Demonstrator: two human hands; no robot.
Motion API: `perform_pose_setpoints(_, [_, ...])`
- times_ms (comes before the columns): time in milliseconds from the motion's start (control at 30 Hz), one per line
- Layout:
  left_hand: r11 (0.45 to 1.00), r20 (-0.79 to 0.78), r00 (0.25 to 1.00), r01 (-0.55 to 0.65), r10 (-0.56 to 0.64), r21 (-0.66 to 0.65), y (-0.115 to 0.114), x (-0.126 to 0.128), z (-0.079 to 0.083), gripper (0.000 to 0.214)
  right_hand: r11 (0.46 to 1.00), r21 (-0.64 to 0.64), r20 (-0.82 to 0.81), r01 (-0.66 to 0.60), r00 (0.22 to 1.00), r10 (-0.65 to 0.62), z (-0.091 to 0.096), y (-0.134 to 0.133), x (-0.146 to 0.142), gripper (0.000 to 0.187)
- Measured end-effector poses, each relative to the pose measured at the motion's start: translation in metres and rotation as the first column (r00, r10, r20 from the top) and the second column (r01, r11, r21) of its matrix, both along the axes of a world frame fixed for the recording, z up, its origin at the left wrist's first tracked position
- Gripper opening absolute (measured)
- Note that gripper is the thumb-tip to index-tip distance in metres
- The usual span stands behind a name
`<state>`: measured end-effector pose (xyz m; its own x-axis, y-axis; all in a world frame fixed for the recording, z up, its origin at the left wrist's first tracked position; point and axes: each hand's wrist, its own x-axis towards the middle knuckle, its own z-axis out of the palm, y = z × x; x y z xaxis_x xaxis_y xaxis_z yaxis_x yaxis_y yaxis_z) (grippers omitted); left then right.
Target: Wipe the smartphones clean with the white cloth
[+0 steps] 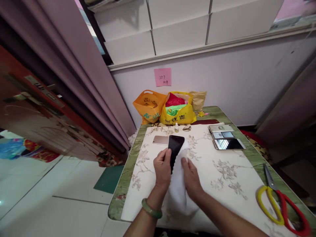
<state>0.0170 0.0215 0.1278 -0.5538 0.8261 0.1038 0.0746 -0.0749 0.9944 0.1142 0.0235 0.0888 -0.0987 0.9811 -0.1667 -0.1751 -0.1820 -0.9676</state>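
Observation:
My left hand (163, 168), with a green bangle (151, 208) at its wrist, grips a smartphone (175, 146) by its left edge. The phone's dark screen faces me, tilted up over the table. A white cloth (178, 187) with a scalloped edge is pinched in my right hand (191, 177). It covers the phone's right side and lower part and hangs down toward me. Just behind the held phone lies a gold-coloured phone (160, 140), face down. A small clear bottle (176, 127) stands farther back, beside a thin coiled item (187, 128).
Several phones (229, 144) lie at the right of the floral sheet (222, 177). Large scissors (274, 194) with yellow and red handles rest at the right front. An orange bag (150, 105), a yellow bag (179, 115) and a tan pouch (198, 100) stand along the back.

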Motion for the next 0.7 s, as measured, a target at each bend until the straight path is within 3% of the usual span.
perform_pose_setpoints(100, [0.981, -0.073, 0.978, 0.19, -0.193, -0.043, -0.015, -0.005, 0.001, 0.026, 0.994, 0.102, 0.032, 0.031, 0.999, -0.035, 0.012, 0.036, 0.017, 0.039])
perform_pose_setpoints(200, [0.936, -0.044, 0.94, 0.33, -0.338, -0.124, -0.022, -0.017, 0.005, 0.023, 0.969, 0.168, 0.045, -0.184, 0.983, 0.179, 0.027, 0.065, 0.037, 0.036])
perform_pose_setpoints(233, [0.909, 0.004, 0.921, 0.385, -0.39, -0.162, -0.022, -0.022, 0.008, 0.024, 0.935, 0.179, 0.08, -0.308, 0.951, 0.298, 0.031, 0.07, 0.042, 0.035])
perform_pose_setpoints(333, [0.765, 0.173, 0.82, 0.571, -0.545, -0.296, -0.016, -0.037, 0.015, 0.026, 0.749, 0.121, 0.18, -0.651, 0.757, 0.628, 0.036, 0.075, 0.054, 0.033])
perform_pose_setpoints(367, [0.731, 0.218, 0.798, 0.602, -0.561, -0.322, -0.013, -0.041, 0.018, 0.027, 0.717, 0.091, 0.171, -0.691, 0.72, 0.672, 0.034, 0.073, 0.056, 0.033])
perform_pose_setpoints(400, [0.723, 0.261, 0.795, 0.607, -0.548, -0.33, -0.011, -0.043, 0.02, 0.027, 0.726, 0.06, 0.14, -0.685, 0.726, 0.674, 0.032, 0.071, 0.055, 0.034])
perform_pose_setpoints(467, [0.785, 0.377, 0.814, 0.554, -0.442, -0.276, -0.008, -0.042, 0.022, 0.033, 0.824, -0.021, 0.015, -0.566, 0.824, 0.566, 0.025, 0.065, 0.051, 0.037])
perform_pose_setpoints(567, [0.935, 0.596, 0.763, 0.351, -0.251, -0.056, -0.007, -0.024, 0.015, 0.048, 0.947, -0.177, -0.208, -0.267, 0.951, 0.229, 0.015, 0.05, 0.037, 0.041])
perform_pose_setpoints(633, [0.969, 0.635, 0.738, 0.238, -0.228, 0.071, -0.008, -0.007, 0.006, 0.048, 0.969, -0.234, -0.275, -0.082, 0.961, 0.015, 0.011, 0.035, 0.026, 0.043])
perform_pose_setpoints(700, [0.98, 0.558, 0.81, 0.194, -0.183, 0.04, -0.009, 0.006, -0.004, 0.046, 0.973, -0.231, -0.257, 0.017, 0.963, -0.078, 0.006, 0.02, 0.017, 0.044])
